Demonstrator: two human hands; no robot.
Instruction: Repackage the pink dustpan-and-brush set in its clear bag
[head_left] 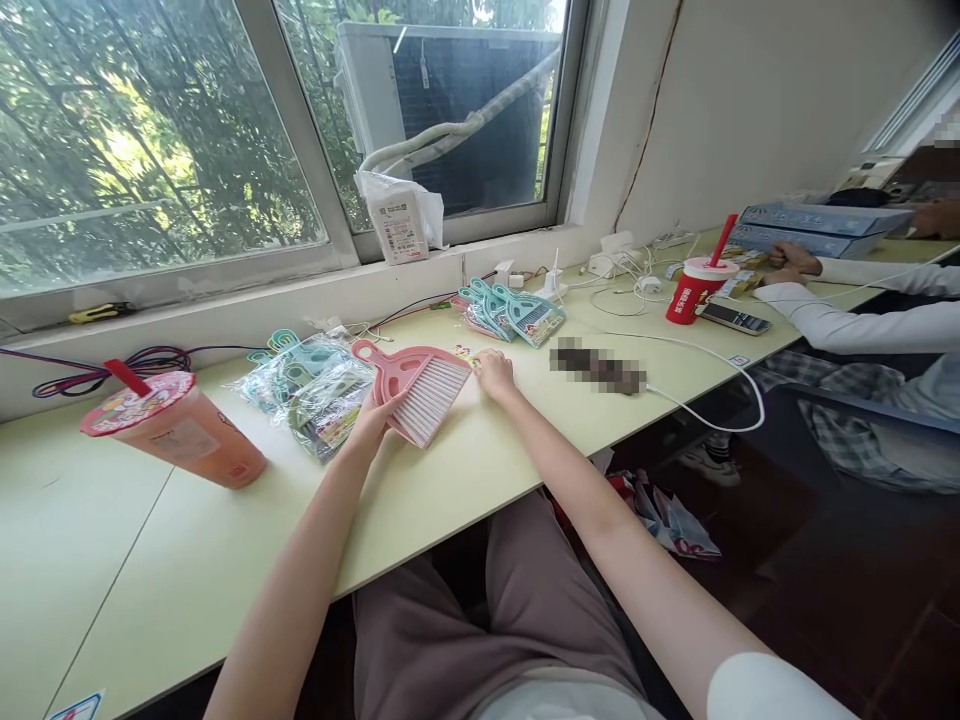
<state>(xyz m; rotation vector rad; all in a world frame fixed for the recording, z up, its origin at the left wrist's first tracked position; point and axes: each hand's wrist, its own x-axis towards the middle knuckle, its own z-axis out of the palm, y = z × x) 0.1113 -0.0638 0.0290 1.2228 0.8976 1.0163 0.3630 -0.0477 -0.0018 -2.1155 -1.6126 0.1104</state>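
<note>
Left hand grips pink dustpan; right hand pinches printed card at its right corner. Likely card handling; next needs steady left.

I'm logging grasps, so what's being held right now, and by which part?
The left grip holds a pink dustpan-and-brush set by its lower left edge; the right grip seems to pinch a small patterned strip by its end.

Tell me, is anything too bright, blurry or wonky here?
Head view: the window glows bright; head view: the left cup leans and stretches, perhaps lens distortion; head view: the dustpan looks clear, but a blocky patch hides something.
</note>
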